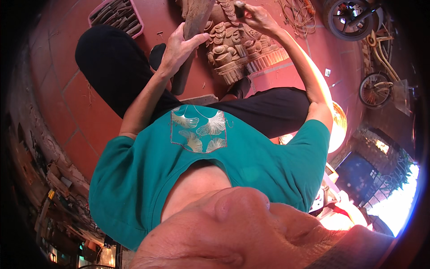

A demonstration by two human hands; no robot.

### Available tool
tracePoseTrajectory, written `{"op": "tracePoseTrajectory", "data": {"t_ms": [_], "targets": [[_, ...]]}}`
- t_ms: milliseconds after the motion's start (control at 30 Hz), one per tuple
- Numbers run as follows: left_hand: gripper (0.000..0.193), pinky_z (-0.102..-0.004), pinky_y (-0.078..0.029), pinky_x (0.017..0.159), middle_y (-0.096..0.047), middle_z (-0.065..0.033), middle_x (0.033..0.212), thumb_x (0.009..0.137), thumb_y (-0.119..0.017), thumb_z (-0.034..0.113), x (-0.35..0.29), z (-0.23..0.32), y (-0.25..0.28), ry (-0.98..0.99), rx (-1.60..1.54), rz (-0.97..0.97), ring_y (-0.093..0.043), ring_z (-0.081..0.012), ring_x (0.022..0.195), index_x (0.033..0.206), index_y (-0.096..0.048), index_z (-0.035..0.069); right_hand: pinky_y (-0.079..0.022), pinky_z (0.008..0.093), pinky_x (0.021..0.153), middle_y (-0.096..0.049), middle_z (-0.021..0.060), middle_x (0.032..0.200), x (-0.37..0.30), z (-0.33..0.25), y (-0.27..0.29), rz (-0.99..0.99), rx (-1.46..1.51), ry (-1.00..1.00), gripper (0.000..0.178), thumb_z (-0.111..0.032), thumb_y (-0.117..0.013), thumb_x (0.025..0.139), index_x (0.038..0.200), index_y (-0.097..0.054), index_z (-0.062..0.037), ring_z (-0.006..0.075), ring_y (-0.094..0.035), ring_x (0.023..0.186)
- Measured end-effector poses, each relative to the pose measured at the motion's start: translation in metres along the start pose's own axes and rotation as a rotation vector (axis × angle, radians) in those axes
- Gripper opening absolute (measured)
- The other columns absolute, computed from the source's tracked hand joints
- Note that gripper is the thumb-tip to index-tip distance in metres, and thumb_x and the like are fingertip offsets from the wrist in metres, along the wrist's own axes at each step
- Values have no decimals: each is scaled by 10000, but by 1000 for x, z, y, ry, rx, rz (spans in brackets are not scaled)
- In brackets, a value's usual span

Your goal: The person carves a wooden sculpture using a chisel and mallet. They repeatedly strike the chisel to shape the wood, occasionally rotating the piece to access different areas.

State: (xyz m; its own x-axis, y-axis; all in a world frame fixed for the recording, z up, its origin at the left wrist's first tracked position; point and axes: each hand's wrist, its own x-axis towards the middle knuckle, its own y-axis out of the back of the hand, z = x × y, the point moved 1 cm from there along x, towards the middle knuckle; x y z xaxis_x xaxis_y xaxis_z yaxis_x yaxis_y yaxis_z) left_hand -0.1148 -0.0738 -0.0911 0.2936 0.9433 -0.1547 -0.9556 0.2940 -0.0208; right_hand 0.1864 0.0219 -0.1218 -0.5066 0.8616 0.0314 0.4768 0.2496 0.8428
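My left hand (179,49) is wrapped around a long grey-brown wooden club (182,74), thicker at its far end and slanting across in front of my left knee. Just beyond it, on the floor between my legs, lies a carved brown wooden piece (230,54) covered in curled, scale-like and fluted shapes. At its far side my right hand (259,19) has its thumb and fingers closed around a small dark object (239,8). Only a dark end of that object shows, so its kind is unclear. The far ends of the club and the carving are cut off by the picture's edge.
A pink basket (139,22) of narrow tools stands at the far left. Coiled cord (299,18) lies at the far right, near a wheel (349,19) and a small bicycle (376,89). A round yellowish object (339,125) sits behind my right arm. Chips dot the red tiles (58,85).
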Motion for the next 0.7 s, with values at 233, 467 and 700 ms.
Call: {"op": "tracePoseTrajectory", "data": {"t_ms": [233, 467, 700], "targets": [[370, -253, -486, 540, -586, -19, 730, 866, -760, 315, -2, -4, -5, 107, -142, -35, -578, -93, 598, 1022, -585, 28, -529, 393, 723, -673, 153, 865, -15, -49, 34, 57, 48, -163, 335, -282, -758, 856, 1090, -619, -87, 289, -676, 794], [351, -258, -484, 536, -606, -33, 731, 843, -777, 262, -2, -6, -7, 145, -127, -39, -585, -105, 581, 1011, -583, 23, -521, 325, 710, -691, 71, 885, -30, -20, 35, 89, 347, -351, 366, -286, -776, 871, 1097, -658, -23, 164, -651, 807], [404, -254, -459, 568, -612, -27, 715, 820, -774, 295, 3, -2, -19, 243, -202, -137, -587, -109, 589, 1067, -610, 20, -513, 273, 682, -703, 36, 894, -49, -14, 43, 136, 674, -432, 276, -227, -757, 898, 1070, -678, -27, 118, -643, 791]]}}
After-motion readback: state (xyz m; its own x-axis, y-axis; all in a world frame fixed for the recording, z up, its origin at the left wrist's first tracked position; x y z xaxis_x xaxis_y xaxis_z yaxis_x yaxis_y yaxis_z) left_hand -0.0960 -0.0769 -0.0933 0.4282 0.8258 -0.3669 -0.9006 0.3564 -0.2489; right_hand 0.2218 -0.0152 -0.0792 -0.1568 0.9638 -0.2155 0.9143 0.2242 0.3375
